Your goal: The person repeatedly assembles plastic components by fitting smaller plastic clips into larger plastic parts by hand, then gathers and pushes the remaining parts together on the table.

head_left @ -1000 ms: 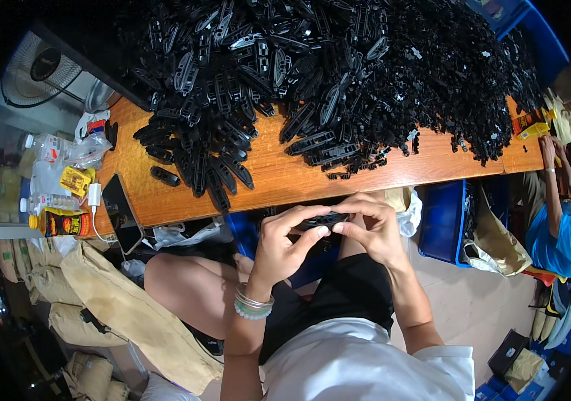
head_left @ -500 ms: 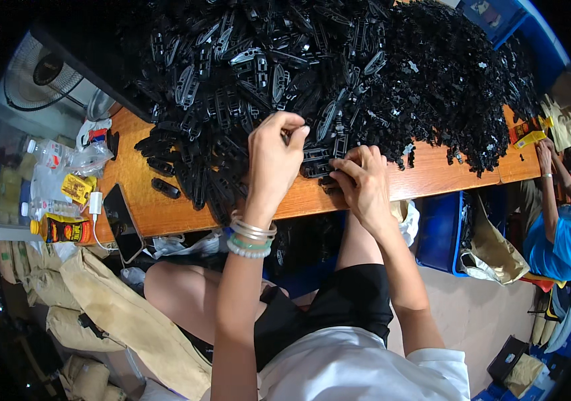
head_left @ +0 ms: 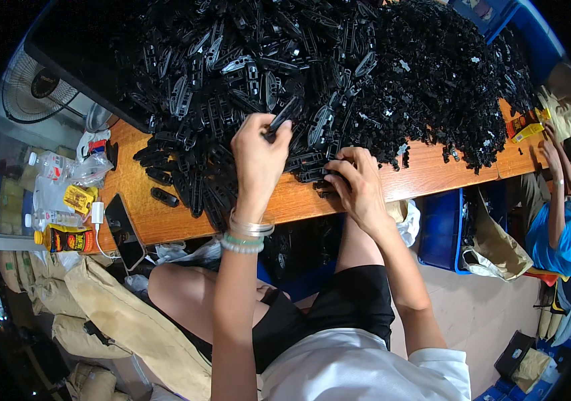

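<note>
**Long black part (head_left: 285,115) pinched in the left hand (head_left: 257,154), over a crowded wooden table (head_left: 130,175)**

At far left, to be seen behind the table: a wire-caged fan (head_left: 39,90). Nearer, in a cluster at the table's left end: a clear plastic bottle (head_left: 50,164), a yellow packet (head_left: 79,199), a yellow-capped bottle (head_left: 65,238), and just beside these a dark-screened phone (head_left: 125,234). Below, draped at a slant, a tan sack (head_left: 131,314).

Across the middle of the table, heaped high, a pile of long black parts (head_left: 195,73). In front of it, above bracelets (head_left: 244,244) on the wrist, thumb and fingers of the left hand clamped together on the long black part, held tilted toward upper right.

Further right, at the pile's front edge, the right hand (head_left: 362,184), with fingers curled down over dark pieces. Impossible to tell firm grip from mere touch there.

Beyond, a heap of small black pieces (head_left: 439,80); below the tabletop, a blue crate (head_left: 440,230). At far right, a co-worker (head_left: 559,234) in blue, near a yellow-and-dark package (head_left: 526,127).
</note>
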Available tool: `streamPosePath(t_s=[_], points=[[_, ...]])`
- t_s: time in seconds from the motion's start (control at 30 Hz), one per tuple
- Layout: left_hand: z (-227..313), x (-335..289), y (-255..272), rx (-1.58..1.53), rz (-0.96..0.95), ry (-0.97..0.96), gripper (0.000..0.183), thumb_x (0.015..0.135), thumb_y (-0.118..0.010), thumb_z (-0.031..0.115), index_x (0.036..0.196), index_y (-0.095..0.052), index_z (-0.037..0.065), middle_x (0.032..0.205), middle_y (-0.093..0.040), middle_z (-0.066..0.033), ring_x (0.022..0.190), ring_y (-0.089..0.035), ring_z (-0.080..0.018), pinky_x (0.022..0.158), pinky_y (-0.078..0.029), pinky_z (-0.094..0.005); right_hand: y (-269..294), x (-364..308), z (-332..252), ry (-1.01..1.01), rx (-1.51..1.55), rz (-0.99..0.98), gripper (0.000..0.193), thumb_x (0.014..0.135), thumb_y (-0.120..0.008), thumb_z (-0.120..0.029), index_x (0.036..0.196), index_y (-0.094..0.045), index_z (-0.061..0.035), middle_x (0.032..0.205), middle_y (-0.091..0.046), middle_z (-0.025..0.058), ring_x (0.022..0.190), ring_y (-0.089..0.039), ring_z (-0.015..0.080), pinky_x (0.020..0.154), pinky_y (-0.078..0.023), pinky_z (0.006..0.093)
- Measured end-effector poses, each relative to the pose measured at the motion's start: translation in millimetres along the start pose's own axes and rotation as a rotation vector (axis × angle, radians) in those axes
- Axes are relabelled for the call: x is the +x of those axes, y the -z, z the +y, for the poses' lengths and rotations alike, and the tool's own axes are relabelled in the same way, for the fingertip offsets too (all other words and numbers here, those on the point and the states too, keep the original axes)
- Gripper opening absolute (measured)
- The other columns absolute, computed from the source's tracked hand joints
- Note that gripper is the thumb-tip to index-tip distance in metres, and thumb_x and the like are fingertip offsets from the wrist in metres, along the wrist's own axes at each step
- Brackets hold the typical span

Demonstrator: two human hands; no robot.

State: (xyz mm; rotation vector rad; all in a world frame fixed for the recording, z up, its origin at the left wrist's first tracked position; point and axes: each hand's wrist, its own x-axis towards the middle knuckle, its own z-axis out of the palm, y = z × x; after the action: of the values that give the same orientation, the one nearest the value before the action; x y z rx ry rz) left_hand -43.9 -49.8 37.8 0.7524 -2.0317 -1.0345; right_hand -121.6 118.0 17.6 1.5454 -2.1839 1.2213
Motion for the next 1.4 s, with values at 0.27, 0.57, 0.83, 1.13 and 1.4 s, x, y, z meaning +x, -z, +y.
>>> streamPosePath(t_s=[0.27, 0.57, 0.83, 1.13, 1.4], points=[[37, -94, 22, -0.713, -0.054, 0.371, 0.013, 0.087, -0.058, 0.004, 0.097, -0.052, -0.001, 0.083, -0.066, -0.0124, 0.049, -0.054, -0.0068, 0.039, -0.036, -0.0166, -1, -9, -35, -0.416, 0.624, 0.235, 0.012, 0.082, -0.062, 0.001, 0.093, -0.066, 0.0015, 0.083, -0.063, 0.0096, 0.074, -0.059, 0.0144, 0.067, -0.046, 0.0241], [43, -115, 40, -0.812, -0.182, 0.384, 0.03, 0.08, -0.061, -0.004, 0.107, -0.05, -0.004, 0.066, -0.061, -0.0114, 0.045, -0.054, -0.0096, 0.038, -0.035, -0.0164, 15, -19, -65, -0.354, 0.722, 0.048, 0.017, 0.079, -0.061, 0.007, 0.095, -0.068, 0.0023, 0.089, -0.065, 0.0108, 0.081, -0.061, 0.0158, 0.069, -0.048, 0.0253], [33, -113, 56, -0.677, -0.363, 0.374, 0.023, 0.077, -0.068, -0.003, 0.097, -0.056, -0.007, 0.074, -0.063, -0.007, 0.055, -0.059, -0.0086, 0.051, -0.045, -0.019, 21, -18, -65, -0.018, 0.451, -0.018, 0.019, 0.07, -0.065, 0.007, 0.087, -0.069, -0.0008, 0.085, -0.063, 0.0094, 0.081, -0.058, 0.0231, 0.071, -0.045, 0.0315], [42, -122, 53, -0.54, -0.291, 0.376, 0.014, 0.08, -0.065, 0.001, 0.094, -0.061, -0.002, 0.067, -0.059, -0.0008, 0.054, -0.05, -0.0015, 0.048, -0.037, -0.0165, 22, -32, -58, -0.06, 0.39, -0.116, 0.025, 0.072, -0.068, -0.001, 0.098, -0.066, 0.0009, 0.093, -0.062, 0.0103, 0.089, -0.057, 0.0251, 0.078, -0.044, 0.0334], [24, -144, 54, -0.468, -0.358, 0.317, 0.015, 0.08, -0.063, 0.0, 0.094, -0.062, -0.001, 0.06, -0.057, -0.0015, 0.048, -0.049, -0.0029, 0.044, -0.037, -0.0182, 18, -61, -55, -0.454, 0.726, -0.264, 0.021, 0.076, -0.07, -0.005, 0.095, -0.066, 0.0037, 0.085, -0.064, 0.0137, 0.078, -0.062, 0.023, 0.071, -0.047, 0.0306]])
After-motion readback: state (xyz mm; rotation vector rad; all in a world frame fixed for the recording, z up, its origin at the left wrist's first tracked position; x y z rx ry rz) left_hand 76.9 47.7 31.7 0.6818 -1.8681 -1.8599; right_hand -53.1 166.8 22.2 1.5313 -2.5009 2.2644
